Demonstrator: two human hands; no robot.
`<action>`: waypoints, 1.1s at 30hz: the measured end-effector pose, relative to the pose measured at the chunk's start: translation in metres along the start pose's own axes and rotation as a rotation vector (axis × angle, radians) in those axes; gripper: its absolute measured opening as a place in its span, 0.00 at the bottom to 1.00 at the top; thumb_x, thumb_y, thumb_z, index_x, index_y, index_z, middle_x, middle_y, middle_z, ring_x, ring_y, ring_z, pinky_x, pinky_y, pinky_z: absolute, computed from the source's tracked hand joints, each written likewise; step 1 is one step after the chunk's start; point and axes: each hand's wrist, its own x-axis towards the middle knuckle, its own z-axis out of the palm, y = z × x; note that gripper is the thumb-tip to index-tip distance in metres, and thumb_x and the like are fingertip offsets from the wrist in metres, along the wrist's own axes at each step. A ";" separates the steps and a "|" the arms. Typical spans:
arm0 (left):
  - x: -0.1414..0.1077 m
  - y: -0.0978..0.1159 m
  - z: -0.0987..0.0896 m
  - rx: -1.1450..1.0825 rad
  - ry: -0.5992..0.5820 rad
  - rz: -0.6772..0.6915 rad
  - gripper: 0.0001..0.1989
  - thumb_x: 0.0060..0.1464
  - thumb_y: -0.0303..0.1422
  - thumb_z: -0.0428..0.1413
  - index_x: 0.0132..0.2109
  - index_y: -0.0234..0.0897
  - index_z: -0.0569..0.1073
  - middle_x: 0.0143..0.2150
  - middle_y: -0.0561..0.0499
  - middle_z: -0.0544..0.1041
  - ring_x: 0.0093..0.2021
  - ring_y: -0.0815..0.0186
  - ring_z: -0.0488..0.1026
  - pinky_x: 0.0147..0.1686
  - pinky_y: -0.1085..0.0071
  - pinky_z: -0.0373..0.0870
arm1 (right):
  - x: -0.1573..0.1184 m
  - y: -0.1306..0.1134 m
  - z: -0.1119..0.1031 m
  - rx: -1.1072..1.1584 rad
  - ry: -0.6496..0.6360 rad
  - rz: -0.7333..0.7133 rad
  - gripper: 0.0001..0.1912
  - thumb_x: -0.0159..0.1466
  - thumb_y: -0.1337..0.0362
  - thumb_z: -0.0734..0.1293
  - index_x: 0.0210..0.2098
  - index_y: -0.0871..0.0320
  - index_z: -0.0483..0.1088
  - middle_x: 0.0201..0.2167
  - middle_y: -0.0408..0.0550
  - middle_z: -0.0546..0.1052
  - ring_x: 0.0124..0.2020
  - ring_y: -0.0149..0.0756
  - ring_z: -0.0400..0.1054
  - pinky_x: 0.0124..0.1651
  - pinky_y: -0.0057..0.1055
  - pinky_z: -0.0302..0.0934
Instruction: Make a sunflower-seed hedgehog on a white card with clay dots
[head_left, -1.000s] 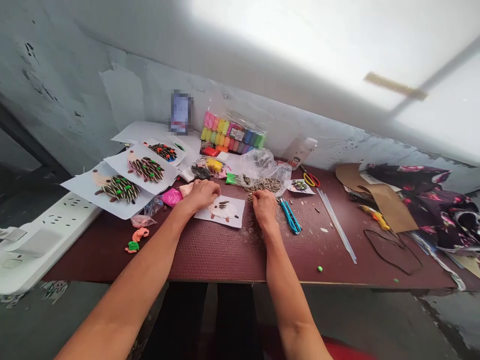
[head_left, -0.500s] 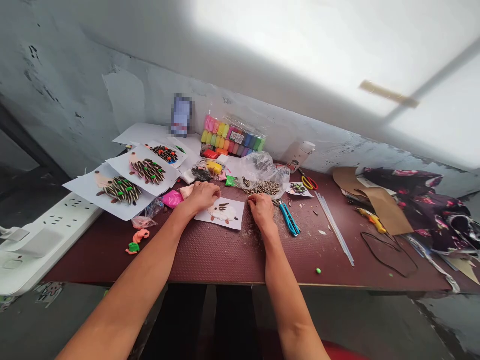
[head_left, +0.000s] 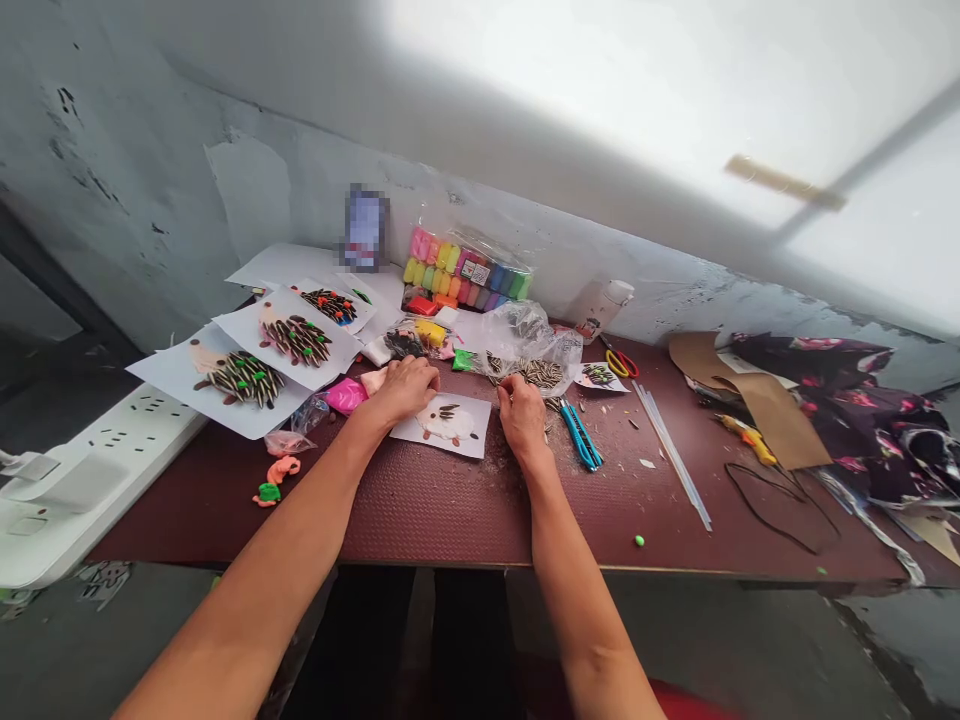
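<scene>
My left hand (head_left: 405,391) rests curled at the upper left corner of a white card (head_left: 448,424), which carries a pale clay animal (head_left: 448,422) with several dark seeds pressed in. A lump of pale pink clay (head_left: 373,380) lies just beside those fingers. My right hand (head_left: 523,415) sits to the right of the card, its fingertips pinched together at the edge of a heap of striped sunflower seeds (head_left: 531,373). Whether either hand holds something small is hidden by the fingers.
Finished seed-and-clay hedgehog cards (head_left: 244,380) lie at the left, beyond a pink clay bag (head_left: 345,396). A clay pack (head_left: 466,268) stands against the wall. Blue pens (head_left: 580,436), scissors (head_left: 622,364) and glue sticks (head_left: 671,452) lie right; a power strip (head_left: 90,470) runs left.
My right hand has drawn slightly left and its fingers have closed closer together. My left hand has barely moved.
</scene>
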 end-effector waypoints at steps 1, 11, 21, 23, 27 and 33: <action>0.000 0.001 -0.001 0.001 -0.002 0.002 0.09 0.57 0.29 0.53 0.38 0.42 0.78 0.46 0.45 0.78 0.52 0.53 0.70 0.50 0.58 0.63 | 0.000 -0.001 0.000 0.023 0.008 -0.004 0.07 0.68 0.69 0.64 0.41 0.59 0.75 0.38 0.53 0.80 0.42 0.42 0.69 0.45 0.32 0.58; 0.003 0.000 0.002 -0.020 0.058 0.018 0.10 0.58 0.28 0.51 0.37 0.40 0.77 0.45 0.43 0.80 0.51 0.52 0.71 0.51 0.55 0.60 | -0.005 -0.010 0.003 0.572 -0.044 -0.009 0.08 0.63 0.63 0.67 0.38 0.57 0.78 0.31 0.44 0.81 0.29 0.33 0.69 0.37 0.29 0.62; -0.001 0.004 -0.003 0.027 0.111 0.036 0.11 0.58 0.29 0.51 0.40 0.40 0.80 0.46 0.42 0.78 0.52 0.51 0.69 0.50 0.55 0.61 | -0.019 -0.035 0.001 0.420 -0.195 -0.290 0.06 0.65 0.68 0.68 0.36 0.55 0.79 0.36 0.47 0.79 0.41 0.36 0.70 0.48 0.32 0.61; -0.002 0.006 -0.004 0.002 0.116 0.040 0.12 0.58 0.29 0.52 0.40 0.40 0.80 0.46 0.41 0.79 0.52 0.51 0.69 0.50 0.55 0.61 | -0.020 -0.037 0.002 0.384 -0.186 -0.287 0.06 0.66 0.68 0.68 0.36 0.55 0.79 0.36 0.46 0.78 0.41 0.36 0.69 0.49 0.33 0.61; -0.001 0.006 -0.003 -0.019 0.075 0.046 0.13 0.58 0.29 0.51 0.38 0.41 0.81 0.44 0.43 0.81 0.50 0.52 0.71 0.51 0.55 0.61 | -0.021 -0.037 0.006 0.324 -0.158 -0.265 0.05 0.65 0.68 0.70 0.35 0.55 0.79 0.33 0.45 0.77 0.39 0.36 0.68 0.48 0.33 0.60; 0.000 0.004 -0.002 -0.022 0.033 0.032 0.14 0.57 0.28 0.51 0.39 0.42 0.82 0.45 0.45 0.83 0.50 0.54 0.73 0.51 0.56 0.60 | -0.022 -0.039 0.011 0.283 -0.154 -0.260 0.05 0.65 0.68 0.69 0.34 0.55 0.79 0.32 0.45 0.76 0.38 0.37 0.67 0.48 0.34 0.59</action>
